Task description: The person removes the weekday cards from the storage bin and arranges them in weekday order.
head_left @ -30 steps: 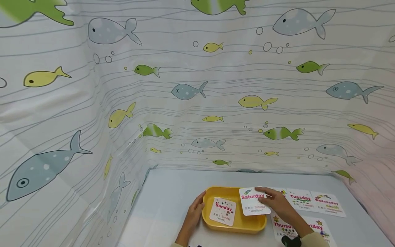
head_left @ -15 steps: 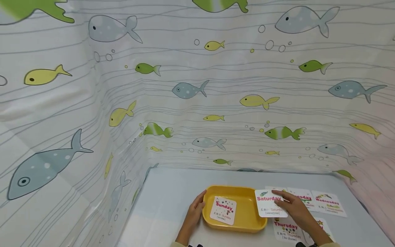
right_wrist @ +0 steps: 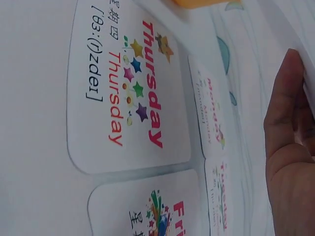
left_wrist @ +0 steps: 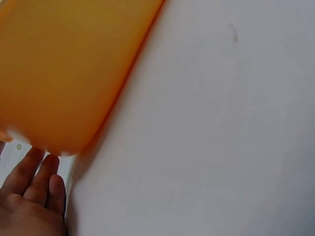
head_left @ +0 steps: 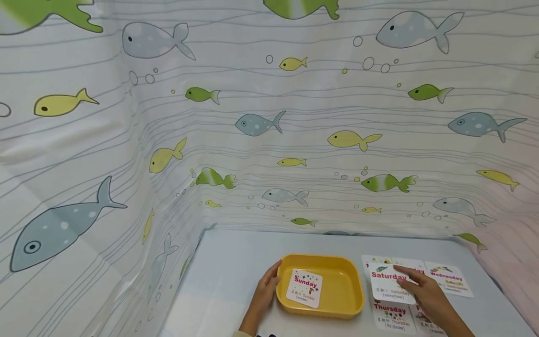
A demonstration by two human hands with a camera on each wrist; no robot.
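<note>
My right hand (head_left: 425, 292) pinches the white "Saturday" card (head_left: 393, 291) between thumb and fingers at its right side. The card is raised over the laid-out cards, right of the yellow tray (head_left: 341, 295). Part of the "Monday" card (right_wrist: 211, 105) and "Tuesday" card (right_wrist: 219, 191) lies behind it in the head view. Below it are the "Thursday" card (head_left: 391, 318) and the partly covered "Friday" card (right_wrist: 165, 216). Inside the tray, a "Sunday" card (head_left: 304, 288) rests at the left. My left hand (head_left: 265, 288) touches the tray's left end with fairly straight fingers.
The "Wednesday" card (head_left: 448, 279) lies at the right end of the back row. A pale tabletop (head_left: 236, 252) carries everything. Fish-patterned sheeting (head_left: 294, 140) hangs behind and at both sides.
My right hand has carried the "Saturday" card rightward, from over the tray to over the laid-out cards. My left hand and the tray have stayed in place.
</note>
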